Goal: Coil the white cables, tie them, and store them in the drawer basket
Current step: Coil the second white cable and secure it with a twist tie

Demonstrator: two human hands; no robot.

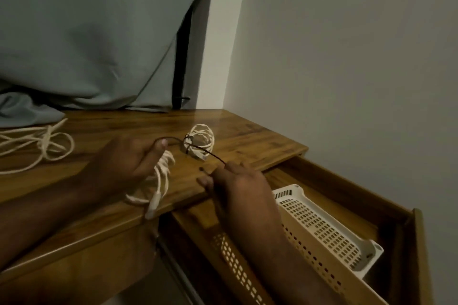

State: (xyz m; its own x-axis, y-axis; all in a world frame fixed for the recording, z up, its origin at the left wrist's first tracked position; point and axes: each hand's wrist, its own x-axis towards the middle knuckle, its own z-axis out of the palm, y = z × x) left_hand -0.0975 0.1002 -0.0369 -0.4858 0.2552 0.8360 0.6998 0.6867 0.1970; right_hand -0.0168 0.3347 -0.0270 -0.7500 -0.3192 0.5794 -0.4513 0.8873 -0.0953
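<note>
Fingers, left: thumb and forefinger of the left hand (131, 158) pinch one end of a thin dark tie (198, 147); thumb tip raised, nail toward the camera.
Fingers, right: fingers of the right hand (238, 181) curl round the other end of the tie, whose short tail pokes out near the fingertips; knuckles up, back of the hand toward the camera.
Left arm: forearm enters from the lower left and lies across the desk top (111, 126); the palm also holds a loose coil of white cable (161, 176), its loops hanging below the hand and one plug dangling over the desk's front edge.
Right arm: forearm enters from the bottom edge, crossing above the open drawer (347, 195), hand at the desk's front edge.
Tie: stretched between the two hands and wrapped round a small coiled cable (202, 138).
Coiled cable: white, resting on the desk top beyond the hands, between them.
Loose cable: white, uncoiled (42, 143), spread on the desk at far left, well apart from the hands.
Basket: white perforated basket (322, 225) inside the drawer, partly hidden by the right forearm.
Background: grey-green curtain (86, 32) draped onto the desk's rear; plain wall (347, 57) at right.
</note>
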